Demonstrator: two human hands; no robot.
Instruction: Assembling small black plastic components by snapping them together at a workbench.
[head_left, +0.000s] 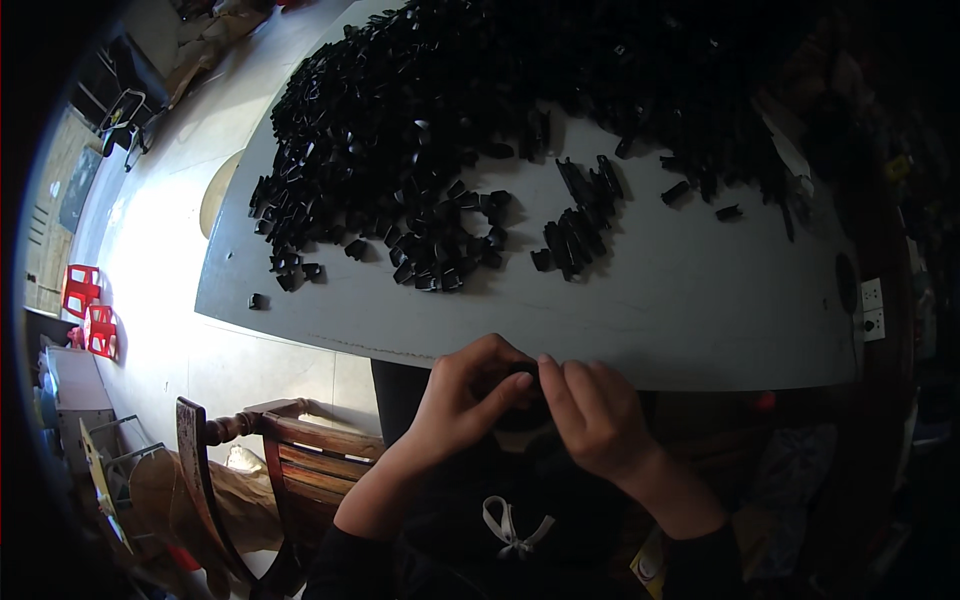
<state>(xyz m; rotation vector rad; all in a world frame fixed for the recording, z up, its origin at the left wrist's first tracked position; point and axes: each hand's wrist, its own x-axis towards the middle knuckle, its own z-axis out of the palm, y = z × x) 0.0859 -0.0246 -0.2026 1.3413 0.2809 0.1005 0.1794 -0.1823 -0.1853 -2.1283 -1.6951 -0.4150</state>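
Note:
Close to my body, at the table's near edge, both hands meet around a small black plastic piece (524,371). My left hand (462,398) curls its fingers and thumb about the piece. From the other side, my right hand (598,418) pinches at its right end with the fingertips pressed together. Much of the piece is hidden by fingers, and its dark colour blends into my black clothing. Beyond my hands, several small curved black plastic parts (432,262) lie loose on the grey-white table (700,310). Longer black plastic parts (575,240) lie clustered to their right.
A large heap of black plastic parts (370,110) covers the table's far side. A wooden chair (320,450) stands at the lower left. Red stools (100,330) are on the floor at far left. A wall socket (873,310) is at right.

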